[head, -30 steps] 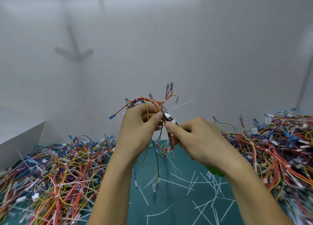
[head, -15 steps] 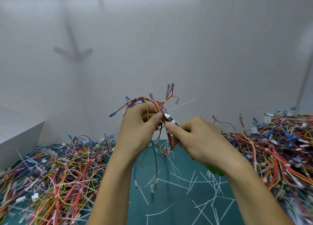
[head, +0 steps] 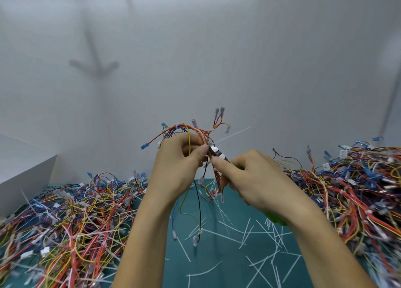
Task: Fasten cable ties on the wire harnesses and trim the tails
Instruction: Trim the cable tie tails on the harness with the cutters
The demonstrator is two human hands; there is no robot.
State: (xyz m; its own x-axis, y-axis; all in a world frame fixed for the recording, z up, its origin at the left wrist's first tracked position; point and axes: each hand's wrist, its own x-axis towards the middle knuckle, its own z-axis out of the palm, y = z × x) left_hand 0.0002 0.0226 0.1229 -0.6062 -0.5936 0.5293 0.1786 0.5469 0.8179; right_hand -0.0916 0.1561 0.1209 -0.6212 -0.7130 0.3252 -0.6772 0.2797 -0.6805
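Teal counter (head: 217,266) runs up to a pale wall. Far left of the hands stands a white box (head: 23,166), its inside unseen, then a heap of red, yellow and blue wire harnesses (head: 71,218). The raised left hand (head: 180,164) curls its fingers round one multicoloured wire harness (head: 195,129), and a thin white cable tie tail (head: 234,133) juts up and rightward beside its thumb. The right hand (head: 256,179) grips green-handled cutters (head: 219,154), tip at the tie. Cut white tie tails (head: 225,235) lie below the hands; another harness heap (head: 358,190) lies to their right.
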